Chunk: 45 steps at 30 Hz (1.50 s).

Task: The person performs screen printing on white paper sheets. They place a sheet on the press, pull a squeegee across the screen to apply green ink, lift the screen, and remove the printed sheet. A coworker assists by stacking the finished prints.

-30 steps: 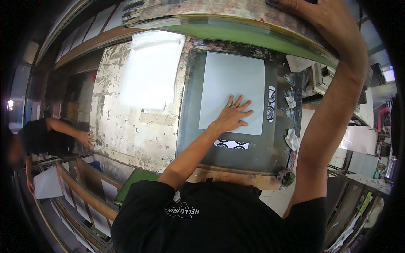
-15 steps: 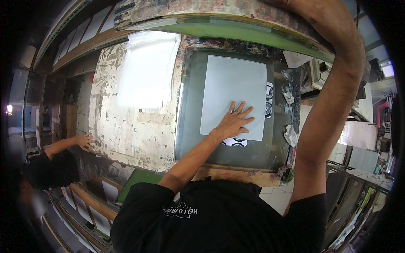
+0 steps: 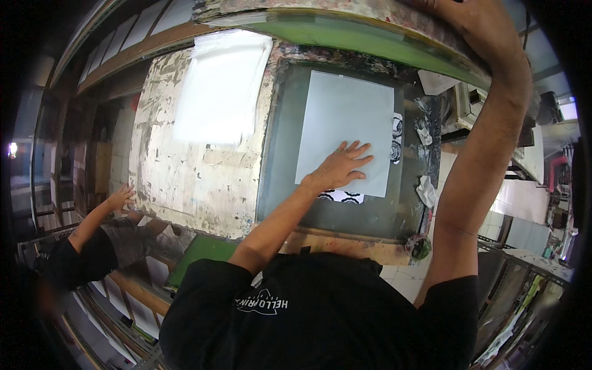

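A pale white sheet of paper lies on the dark green-grey printing board. My left hand rests flat on the sheet's lower part, fingers spread. White pieces with black round patterns stick out past the sheet, one at its right edge and another below it. At the far edge a paint-stained wooden screen frame with green mesh stands raised over the board. My right hand reaches up to its right end and grips it; the fingertips are partly cut off by the picture's edge.
A stack of white sheets sits on the paint-flaked table at left. Another person's hand touches that table's left edge. Crumpled white scraps lie along the board's right side, with a small stained pot at the near right corner.
The whole view has shifted slightly, so the table and sheet appear higher. More of my right hand shows on the screen frame. My left hand stays flat on the sheet.
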Tool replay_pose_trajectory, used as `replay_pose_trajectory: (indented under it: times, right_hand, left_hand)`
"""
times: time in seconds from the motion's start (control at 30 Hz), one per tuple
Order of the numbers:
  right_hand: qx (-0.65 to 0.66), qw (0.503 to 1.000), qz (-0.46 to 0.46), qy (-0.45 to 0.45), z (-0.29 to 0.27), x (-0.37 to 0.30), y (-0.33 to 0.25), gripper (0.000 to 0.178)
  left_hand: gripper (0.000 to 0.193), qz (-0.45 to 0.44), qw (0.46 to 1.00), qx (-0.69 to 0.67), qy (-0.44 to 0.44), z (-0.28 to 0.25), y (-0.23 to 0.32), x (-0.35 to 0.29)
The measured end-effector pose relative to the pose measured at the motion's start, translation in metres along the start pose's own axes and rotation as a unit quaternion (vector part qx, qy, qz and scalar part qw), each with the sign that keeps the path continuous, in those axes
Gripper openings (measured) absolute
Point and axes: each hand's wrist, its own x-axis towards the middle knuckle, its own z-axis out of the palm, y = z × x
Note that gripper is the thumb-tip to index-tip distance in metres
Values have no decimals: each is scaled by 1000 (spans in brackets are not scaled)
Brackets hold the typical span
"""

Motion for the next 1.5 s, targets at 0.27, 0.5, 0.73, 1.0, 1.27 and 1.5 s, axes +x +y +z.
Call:
replay_pose_trajectory:
  times: [0.27,0.5,0.73,1.0,1.27,1.5]
  right_hand:
    - [-1,1000,9,-9,19,-74,7,48]
    - [58,995,64,-48,99,-189,-53,48]
    - [127,944,179,-248,198,-259,-41,65]
    - [14,961,169,-218,272,-269,2,83]
    - [-40,987,119,-103,326,-168,141,81]
    - [-72,991,92,-70,349,-98,218,81]
  left_hand:
    - [118,-19,782,-400,478,-120,56,-43]
    - [124,-182,750,-416,481,-94,63,-162]
    - [99,-251,882,-104,386,-27,18,-217]
    - [89,-303,889,29,343,-28,22,-219]
    - [92,-313,890,3,332,-24,21,-227]
    - [93,-294,893,-4,341,-23,19,-229]
